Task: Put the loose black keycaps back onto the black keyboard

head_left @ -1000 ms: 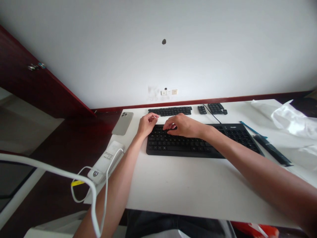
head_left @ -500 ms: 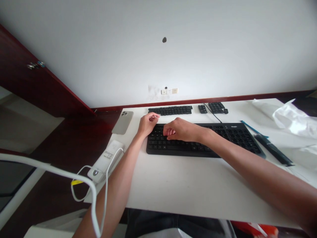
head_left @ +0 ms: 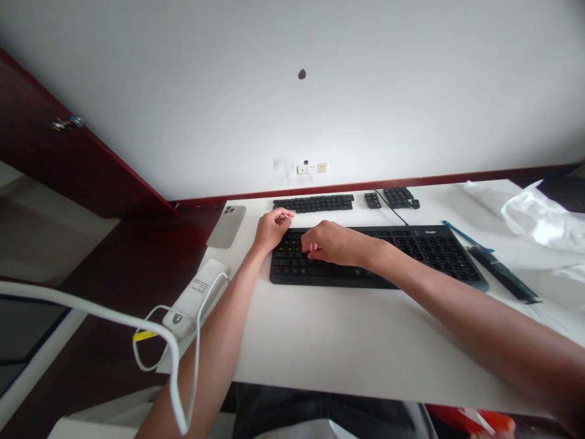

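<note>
A black keyboard [head_left: 411,253] lies on the white desk [head_left: 347,341]. My left hand [head_left: 270,229] rests at the keyboard's top left corner. Its fingers are curled and its thumb and forefinger are pinched on something small and pale that I cannot make out. My right hand [head_left: 331,242] lies over the left part of the keys. Its fingers are bent down and bunched on the keys, and they hide whatever they grip. Rows of loose black keycaps [head_left: 313,203] lie behind the keyboard, with more keycaps [head_left: 397,197] to the right.
A phone [head_left: 226,226] lies face down at the desk's left edge. A white device with a white cable [head_left: 194,296] sits near the left front corner. At the right are a crumpled white plastic bag [head_left: 542,221], a blue pen [head_left: 462,236] and a black tool [head_left: 501,275].
My right hand has drawn slightly toward me, from the upper key rows to the middle rows, with its fingers curling tighter. My left hand has stayed in place.
</note>
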Motion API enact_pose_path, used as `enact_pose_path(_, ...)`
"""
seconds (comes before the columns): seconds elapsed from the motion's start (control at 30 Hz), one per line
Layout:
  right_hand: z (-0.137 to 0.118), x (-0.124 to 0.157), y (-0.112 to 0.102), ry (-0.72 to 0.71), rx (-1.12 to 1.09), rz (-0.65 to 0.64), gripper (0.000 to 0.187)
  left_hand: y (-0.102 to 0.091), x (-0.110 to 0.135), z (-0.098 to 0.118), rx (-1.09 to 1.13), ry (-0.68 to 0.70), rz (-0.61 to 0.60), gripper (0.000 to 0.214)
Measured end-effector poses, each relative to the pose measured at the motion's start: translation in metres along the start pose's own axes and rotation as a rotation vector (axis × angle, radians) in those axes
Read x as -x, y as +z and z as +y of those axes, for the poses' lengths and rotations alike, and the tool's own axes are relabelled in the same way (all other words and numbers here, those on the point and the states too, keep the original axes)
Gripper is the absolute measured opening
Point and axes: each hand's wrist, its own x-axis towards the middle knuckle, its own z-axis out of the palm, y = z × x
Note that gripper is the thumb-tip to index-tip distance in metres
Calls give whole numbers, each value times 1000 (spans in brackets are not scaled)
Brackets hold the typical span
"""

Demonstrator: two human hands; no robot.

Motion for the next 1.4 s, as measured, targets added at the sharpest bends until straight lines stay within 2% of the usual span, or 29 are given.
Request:
enact_pose_path(0.13,-7,1,4,15,121,11,16,1,-1,-2,-20,3,8,18)
enact_pose_path(0.3,-23,5,5,7,333,-33,28,3,-1,-6,-36,32,5,18)
enact_pose_path(0.57,-52,13,16,51,519,-35,26,4,0,-7,-44,57,-3,19)
enact_pose_path(0.73,-66,7,29,94,555,-4,27,5,1,-5,-69,37,5,19)
enact_pose_path(1.07,-71,5,37,123,590,51,27,6,2,-6,-98,54,-1,18)
enact_pose_path(1.27,-68,6,39,105,540,72,11,5,3,-5,-96,53,-3,18)
enact_pose_path(1.4,-70,8,42,123,527,61,9,4,3,-3,-95,49,-2,18)
